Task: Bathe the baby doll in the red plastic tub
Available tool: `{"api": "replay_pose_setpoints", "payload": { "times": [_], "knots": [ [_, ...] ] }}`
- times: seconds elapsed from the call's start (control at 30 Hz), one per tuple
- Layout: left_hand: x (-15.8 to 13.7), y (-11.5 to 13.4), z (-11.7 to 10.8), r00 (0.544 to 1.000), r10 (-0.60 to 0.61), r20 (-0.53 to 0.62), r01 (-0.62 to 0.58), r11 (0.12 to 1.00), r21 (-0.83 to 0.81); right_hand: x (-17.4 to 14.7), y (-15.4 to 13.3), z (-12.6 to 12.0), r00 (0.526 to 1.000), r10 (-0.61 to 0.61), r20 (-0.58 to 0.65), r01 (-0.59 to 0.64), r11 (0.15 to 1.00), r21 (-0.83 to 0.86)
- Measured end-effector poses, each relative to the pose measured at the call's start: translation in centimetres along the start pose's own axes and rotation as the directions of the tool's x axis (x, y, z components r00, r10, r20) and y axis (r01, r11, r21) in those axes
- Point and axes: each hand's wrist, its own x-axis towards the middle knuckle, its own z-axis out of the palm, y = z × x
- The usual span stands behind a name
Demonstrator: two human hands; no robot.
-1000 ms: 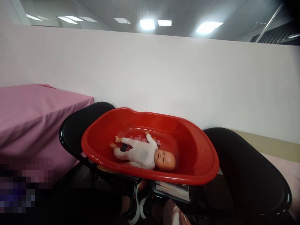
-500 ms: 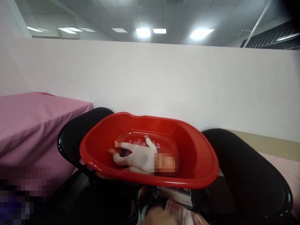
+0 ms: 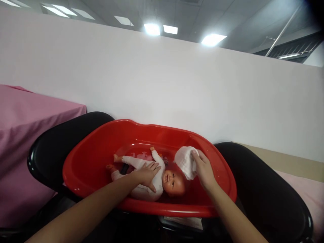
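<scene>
Now the red tub [image 3: 96, 162] held a doll [image 3: 152, 175] lying on its back; left hand [image 3: 146, 173] lay spread flat on its chest, right hand [image 3: 204, 170] pinched a white cloth [image 3: 184, 160] just right of its head.

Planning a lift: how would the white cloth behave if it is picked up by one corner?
The white cloth bunches in folds under the right hand, so it is probably floppy and would drape. It looks thin, so likely light. Whether it is wet cannot be told; if soaked from the red tub, it would hang heavier.
</scene>
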Motion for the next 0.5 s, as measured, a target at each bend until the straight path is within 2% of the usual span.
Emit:
{"api": "replay_pose_setpoints", "payload": {
  "times": [0.07, 0.13, 0.2, 0.27, 0.4, 0.5],
  "knots": [
    [0.0, 0.2, 0.6, 0.996, 0.082, -0.025, -0.082, 0.997, -0.001, 1.8, 1.4, 2.3, 0.996, -0.058, 0.071, 0.066, 0.991, -0.120],
    [0.1, 0.9, 0.6, 0.987, 0.161, -0.002, -0.161, 0.987, 0.003, 3.1, 3.1, 4.0, 0.976, -0.084, 0.200, 0.133, 0.960, -0.244],
    [0.5, 1.8, 0.5, 0.986, 0.167, 0.022, -0.168, 0.986, 0.009, 3.7, 4.7, 4.9, 0.935, -0.073, 0.347, 0.207, 0.908, -0.365],
    [1.3, 2.4, 0.6, 0.992, 0.126, 0.017, -0.126, 0.992, 0.013, 3.7, 6.0, 5.1, 0.888, -0.018, 0.460, 0.257, 0.849, -0.462],
    [2.9, 2.4, 1.3, 0.992, 0.110, -0.065, -0.109, 0.994, 0.014, 3.1, 7.2, 5.0, 0.825, 0.134, 0.549, 0.272, 0.758, -0.593],
    [3.6, 1.7, 1.6, 0.991, 0.115, -0.068, -0.113, 0.993, 0.026, 2.8, 7.3, 5.1, 0.795, 0.195, 0.574, 0.316, 0.674, -0.667]
  ]
}}
